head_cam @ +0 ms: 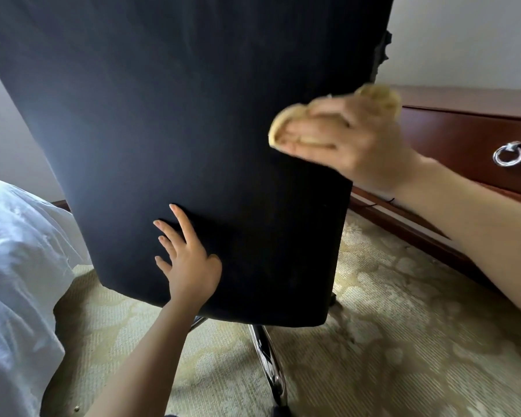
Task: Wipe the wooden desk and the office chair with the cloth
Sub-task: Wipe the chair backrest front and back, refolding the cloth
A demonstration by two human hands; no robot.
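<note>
The black back of the office chair (175,121) fills most of the view, seen from behind. My right hand (352,139) presses a yellow cloth (379,96) against the chair back's right edge; the cloth shows above and left of my fingers and is blurred. My left hand (188,260) lies flat with fingers spread on the lower part of the chair back. The wooden desk (463,130) stands at the right, behind my right arm, with a drawer front facing me.
A silver ring pull (508,154) hangs on the desk drawer. White bedding (15,266) lies at the left. The chair's chrome base leg (268,356) reaches toward me over the patterned beige carpet (403,341). A pale wall stands behind.
</note>
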